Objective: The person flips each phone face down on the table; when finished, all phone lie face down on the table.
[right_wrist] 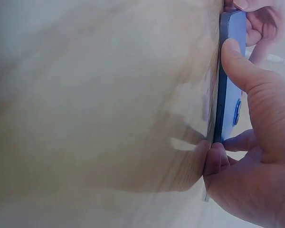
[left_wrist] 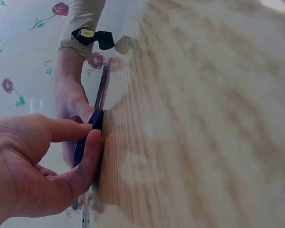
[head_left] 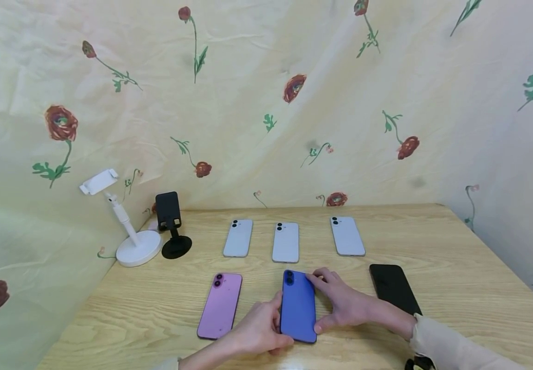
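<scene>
A blue smartphone [head_left: 298, 311] lies back up on the wooden table, its camera bump at the top left. My left hand [head_left: 261, 326] grips its lower left corner, thumb at the bottom edge and a finger along the left side. On the other side my right hand [head_left: 348, 304] holds it, with the thumb on the lower right edge and the fingertips at the top right corner. The right wrist view shows the blue phone [right_wrist: 235, 71] edge-on, close over the tabletop. Left of the hands is a purple smartphone [head_left: 220, 307]; a black smartphone [head_left: 392, 285] lies beyond the right forearm, which partly covers it.
Three white smartphones lie in a back row: left [head_left: 238, 238], middle [head_left: 286, 242] and right [head_left: 347, 236]. At the back left stand a white phone stand [head_left: 125, 218] and a black phone stand [head_left: 168, 209]. A flowered cloth [head_left: 248, 103] hangs behind the table.
</scene>
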Demonstrator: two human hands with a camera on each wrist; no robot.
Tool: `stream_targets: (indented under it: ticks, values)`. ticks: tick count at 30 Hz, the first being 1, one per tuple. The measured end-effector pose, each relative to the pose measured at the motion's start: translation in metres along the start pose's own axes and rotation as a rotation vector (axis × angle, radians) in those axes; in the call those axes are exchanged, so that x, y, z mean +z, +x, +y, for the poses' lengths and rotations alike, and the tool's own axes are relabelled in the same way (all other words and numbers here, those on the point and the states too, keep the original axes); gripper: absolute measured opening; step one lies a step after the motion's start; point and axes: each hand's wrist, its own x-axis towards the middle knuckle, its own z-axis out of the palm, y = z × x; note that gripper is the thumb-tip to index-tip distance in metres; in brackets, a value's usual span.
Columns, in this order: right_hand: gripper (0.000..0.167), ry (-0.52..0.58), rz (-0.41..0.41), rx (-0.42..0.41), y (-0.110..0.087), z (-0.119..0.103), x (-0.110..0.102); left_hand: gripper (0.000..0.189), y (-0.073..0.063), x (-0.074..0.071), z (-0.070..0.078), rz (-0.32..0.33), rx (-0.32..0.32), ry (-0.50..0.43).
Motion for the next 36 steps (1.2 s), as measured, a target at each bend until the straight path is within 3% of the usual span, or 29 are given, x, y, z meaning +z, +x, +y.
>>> stream_targets:
  ticks: [8,32,36]
  values:
    - [0.11,-0.017,-0.007,-0.008,0.0013,0.002,0.0021,0.098,0.0001,-0.0019,-0.0031,-0.021,0.001,0.057]
    - [0.106,-0.028,-0.019,0.003,-0.0003,0.0016,0.0025,0.092,-0.0005,-0.0007,-0.0029,-0.065,-0.044,0.071]
    - [0.106,-0.027,-0.026,-0.002,-0.0011,-0.0004,-0.0018,0.094,-0.0001,-0.0011,-0.0005,-0.03,-0.019,0.166]
